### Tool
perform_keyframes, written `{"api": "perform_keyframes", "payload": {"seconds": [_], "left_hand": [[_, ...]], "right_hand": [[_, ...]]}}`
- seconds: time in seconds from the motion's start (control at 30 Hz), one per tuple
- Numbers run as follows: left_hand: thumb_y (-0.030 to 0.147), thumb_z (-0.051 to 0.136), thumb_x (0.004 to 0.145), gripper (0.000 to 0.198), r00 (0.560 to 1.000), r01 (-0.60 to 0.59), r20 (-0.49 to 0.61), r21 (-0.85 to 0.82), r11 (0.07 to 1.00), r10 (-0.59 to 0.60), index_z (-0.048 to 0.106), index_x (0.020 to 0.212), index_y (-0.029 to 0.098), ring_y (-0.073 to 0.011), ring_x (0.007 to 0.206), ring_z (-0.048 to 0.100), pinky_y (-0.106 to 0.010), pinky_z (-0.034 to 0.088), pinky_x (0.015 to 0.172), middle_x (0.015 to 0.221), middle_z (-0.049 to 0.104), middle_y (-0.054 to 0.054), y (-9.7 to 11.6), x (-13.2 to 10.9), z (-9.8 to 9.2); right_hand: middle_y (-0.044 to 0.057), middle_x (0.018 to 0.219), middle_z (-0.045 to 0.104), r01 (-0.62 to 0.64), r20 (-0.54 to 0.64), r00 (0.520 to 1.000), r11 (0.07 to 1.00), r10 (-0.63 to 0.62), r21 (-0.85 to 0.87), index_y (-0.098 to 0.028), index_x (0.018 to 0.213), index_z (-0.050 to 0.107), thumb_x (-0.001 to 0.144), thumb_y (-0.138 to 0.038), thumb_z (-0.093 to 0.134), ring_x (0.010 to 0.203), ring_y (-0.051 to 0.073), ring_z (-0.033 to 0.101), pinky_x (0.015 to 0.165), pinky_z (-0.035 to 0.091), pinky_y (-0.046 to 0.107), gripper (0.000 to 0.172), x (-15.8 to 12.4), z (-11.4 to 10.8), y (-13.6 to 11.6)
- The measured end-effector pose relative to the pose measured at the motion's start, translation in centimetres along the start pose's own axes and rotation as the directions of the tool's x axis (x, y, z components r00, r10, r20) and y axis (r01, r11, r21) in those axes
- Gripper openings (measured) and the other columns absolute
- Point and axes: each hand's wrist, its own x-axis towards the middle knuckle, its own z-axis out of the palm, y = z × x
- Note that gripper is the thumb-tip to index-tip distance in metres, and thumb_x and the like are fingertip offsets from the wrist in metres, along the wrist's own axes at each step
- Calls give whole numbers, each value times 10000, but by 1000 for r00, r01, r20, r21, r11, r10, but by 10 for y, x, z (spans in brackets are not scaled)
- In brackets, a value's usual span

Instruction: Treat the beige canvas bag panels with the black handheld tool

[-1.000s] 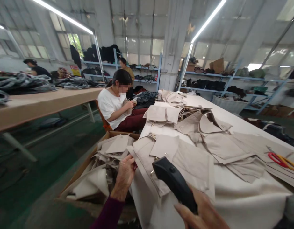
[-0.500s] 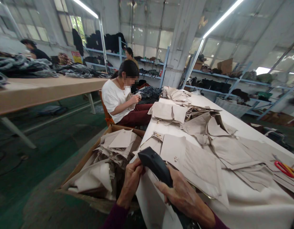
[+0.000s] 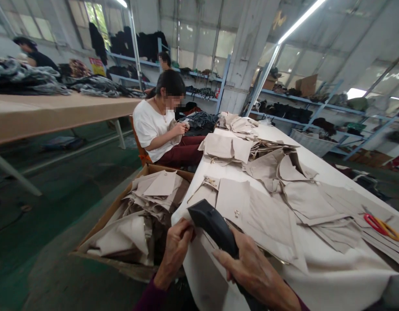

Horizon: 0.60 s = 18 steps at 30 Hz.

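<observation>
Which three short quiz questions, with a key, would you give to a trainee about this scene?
1. True or false: the right hand holds the black tool.
2. The scissors lie: A on the floor; B on the table, far right; C on a shelf.
3. Fill in: the left hand grips the ____ at the table edge.
Key: 1 true; 2 B; 3 cloth.

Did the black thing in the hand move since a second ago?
Yes. The black tool went left, away from the metal ring on the cloth, and now sits by the left hand.
</observation>
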Motion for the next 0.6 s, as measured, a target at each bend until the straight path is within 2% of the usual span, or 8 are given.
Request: {"api": "perform_keyframes", "payload": {"seconds": [0.07, 0.17, 0.27, 0.33, 0.37, 0.43, 0.5, 0.6], "left_hand": [[292, 506, 732, 234, 995, 85, 60, 1, 996, -84, 546, 525, 190, -133, 507, 424, -241, 334, 509, 516, 463, 11, -12, -13, -2], [310, 517, 707, 206, 961, 220, 162, 40, 975, -223, 611, 573, 184, -142, 474, 446, -249, 350, 489, 488, 506, 8, -32, -20, -22], [357, 526, 728, 268, 972, 229, 16, 170, 958, -235, 688, 827, 167, -188, 590, 564, -277, 441, 568, 667, 637, -35, -39, 0, -50], [379, 513, 769, 324, 989, 142, -78, 303, 943, -123, 678, 941, 160, -217, 752, 614, -306, 481, 688, 851, 671, -75, -34, 30, -58], [370, 500, 791, 327, 997, 67, -58, 379, 923, -48, 672, 971, 159, -226, 825, 615, -323, 481, 748, 928, 668, -90, -30, 48, -57], [311, 471, 824, 313, 990, -136, 95, 500, 855, 102, 660, 1022, 158, -238, 928, 594, -362, 461, 838, 1015, 645, -111, -23, 86, -45], [240, 465, 825, 319, 934, -335, 291, 511, 792, 207, 643, 1077, 158, -243, 995, 569, -391, 438, 894, 1075, 616, -124, -21, 122, -23], [158, 508, 785, 322, 850, -474, 452, 435, 766, 270, 657, 1068, 191, -228, 1090, 532, -387, 385, 983, 1149, 592, -102, -28, 162, 7]], "right_hand": [[-20, 653, 565, 26, -61, 998, 1000, -27, -13, -158, 999, 538, 863, -393, 514, 560, 140, 589, 531, 458, 231, 273, 7, -1, 3], [-27, 611, 547, 27, -117, 993, 999, -30, -27, -161, 905, 542, 865, -416, 505, 552, 140, 576, 539, 450, 236, 260, 12, -10, 10], [-33, 592, 538, -3, -157, 988, 1000, 4, 1, -167, 846, 521, 880, -407, 477, 520, 126, 558, 508, 437, 225, 246, 4, -21, 22], [-38, 575, 528, -40, -183, 982, 999, 43, 15, -168, 839, 509, 883, -406, 468, 499, 120, 548, 483, 426, 216, 245, -5, -26, 30], [-42, 564, 522, -60, -192, 979, 998, 62, 17, -168, 841, 505, 881, -407, 464, 491, 119, 544, 477, 423, 214, 245, -10, -28, 34], [-42, 556, 515, -92, -204, 975, 996, 93, 15, -167, 842, 499, 880, -407, 450, 499, 124, 551, 491, 428, 217, 248, -20, -28, 40], [-36, 551, 517, -124, -213, 969, 992, 126, 21, -167, 839, 499, 875, -426, 438, 497, 135, 561, 497, 435, 225, 268, -28, -27, 46], [-1, 577, 582, -171, -281, 944, 985, 171, 25, -177, 885, 540, 837, -469, 480, 523, 171, 604, 534, 467, 246, 301, -39, -26, 56]]}}
